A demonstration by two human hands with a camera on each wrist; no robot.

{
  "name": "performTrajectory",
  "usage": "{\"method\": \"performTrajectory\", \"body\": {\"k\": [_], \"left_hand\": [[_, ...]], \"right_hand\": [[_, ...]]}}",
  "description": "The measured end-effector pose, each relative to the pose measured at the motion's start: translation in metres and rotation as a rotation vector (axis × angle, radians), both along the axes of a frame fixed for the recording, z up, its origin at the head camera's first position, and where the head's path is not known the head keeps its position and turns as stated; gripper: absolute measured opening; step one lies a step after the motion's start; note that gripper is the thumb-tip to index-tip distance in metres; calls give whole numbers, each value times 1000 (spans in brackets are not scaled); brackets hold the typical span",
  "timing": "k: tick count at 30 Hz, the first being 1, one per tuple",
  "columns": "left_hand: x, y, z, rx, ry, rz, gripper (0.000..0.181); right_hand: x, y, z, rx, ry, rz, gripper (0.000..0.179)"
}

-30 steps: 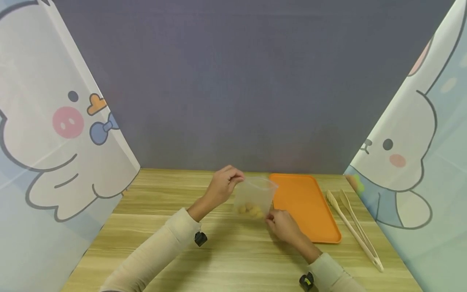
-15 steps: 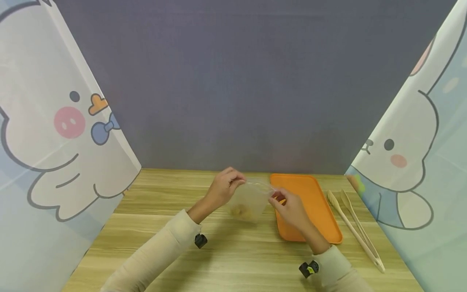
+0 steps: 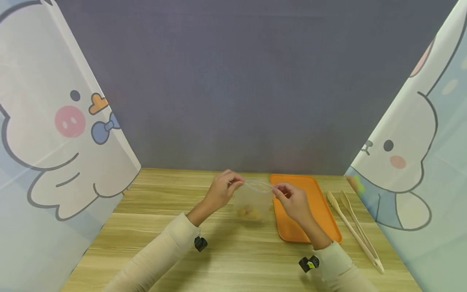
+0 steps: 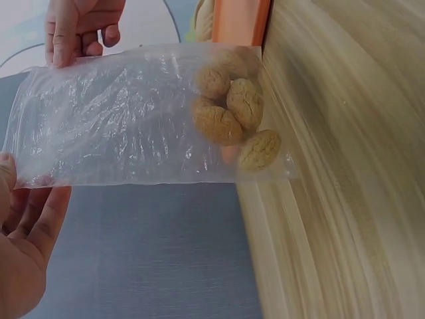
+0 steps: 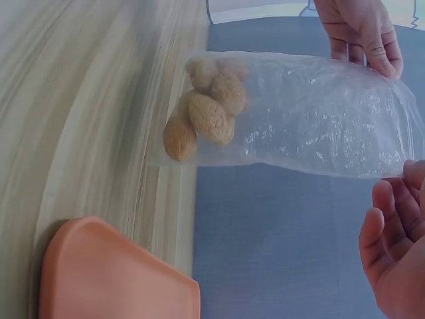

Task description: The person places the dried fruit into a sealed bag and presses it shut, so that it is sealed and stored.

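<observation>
Between both hands hangs a clear zip bag (image 3: pixel 251 200), upright, with several brown, wrinkled, walnut-like pieces (image 4: pixel 229 109) gathered at its bottom. My left hand (image 3: pixel 221 190) pinches one top corner of the bag between thumb and fingers. The opposite top corner is pinched by my right hand (image 3: pixel 294 202). Along the top, the two edges of the bag's mouth bow slightly apart in the head view. In the right wrist view the same brown pieces (image 5: pixel 207 118) lie at the bag's lower end, near the wooden tabletop. Whether the bag's bottom touches the table I cannot tell.
An orange tray (image 3: pixel 310 202) lies right of the bag, partly beneath my right hand and forearm. Further right lie long light-coloured tongs (image 3: pixel 359 231). A dark grey panel (image 3: pixel 240 89) stands behind the table, with cartoon-printed sheets (image 3: pixel 405 162) at both sides.
My right hand has risen from the bag's lower right side to its top right corner and pinched it. The left hand has stayed at the top left corner.
</observation>
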State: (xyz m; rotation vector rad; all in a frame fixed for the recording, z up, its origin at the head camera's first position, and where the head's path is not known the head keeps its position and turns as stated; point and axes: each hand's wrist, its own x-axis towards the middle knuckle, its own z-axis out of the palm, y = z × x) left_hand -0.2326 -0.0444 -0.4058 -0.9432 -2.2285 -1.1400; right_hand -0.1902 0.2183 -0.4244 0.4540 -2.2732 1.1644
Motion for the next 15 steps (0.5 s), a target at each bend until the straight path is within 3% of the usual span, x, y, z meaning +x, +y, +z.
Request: {"method": "performTrajectory", "body": {"k": [7, 15], "left_hand": [[-1, -2, -5, 23, -93, -8, 7], [0, -3, -10, 39, -222, -69, 14]], "right_hand": [[0, -1, 5, 19, 28, -45, 9], [0, -1, 5, 8, 38, -53, 5]]}}
